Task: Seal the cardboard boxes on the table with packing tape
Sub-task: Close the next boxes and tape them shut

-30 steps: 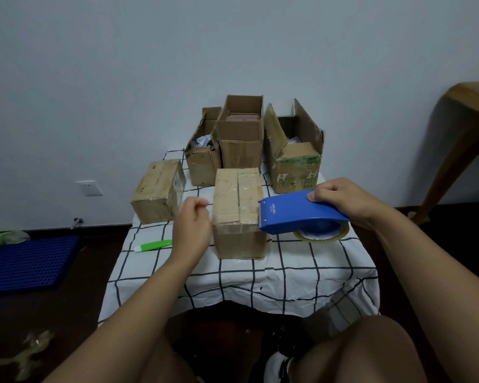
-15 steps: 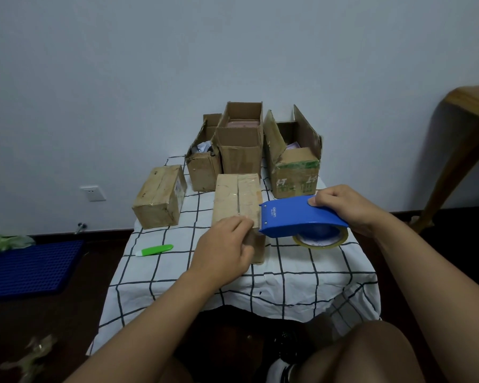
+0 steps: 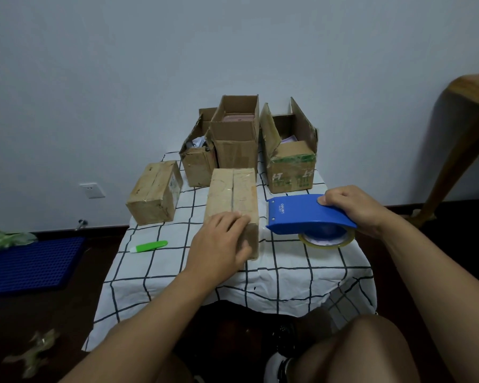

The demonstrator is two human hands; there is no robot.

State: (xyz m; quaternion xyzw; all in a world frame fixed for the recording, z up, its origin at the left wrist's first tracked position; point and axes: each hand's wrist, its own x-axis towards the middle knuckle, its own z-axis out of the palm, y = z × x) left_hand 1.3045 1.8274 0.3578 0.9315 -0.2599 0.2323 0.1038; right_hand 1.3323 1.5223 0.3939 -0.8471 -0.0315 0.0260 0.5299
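A closed cardboard box (image 3: pixel 233 190) lies lengthwise in the middle of the checked tablecloth (image 3: pixel 288 275). My left hand (image 3: pixel 219 244) rests over its near end, fingers flat on the top and thumb down the front face. To the right of the box my right hand (image 3: pixel 351 207) grips a blue tape dispenser (image 3: pixel 302 214) with a roll of clear tape (image 3: pixel 327 240) under it. The dispenser's front edge sits just off the box's right side. A second closed box (image 3: pixel 154 193) stands at the left. Three open boxes (image 3: pixel 234 134) stand at the back.
A green and white cutter (image 3: pixel 150 246) lies on the cloth left of my left hand. A blue mat (image 3: pixel 31 261) lies on the floor at the left. A wooden table leg (image 3: pixel 459 150) stands at the right. My knees are below the table's front edge.
My left hand moved from the box's left side onto its near end and now presses there. The dispenser pulled a little away to the right of the box.
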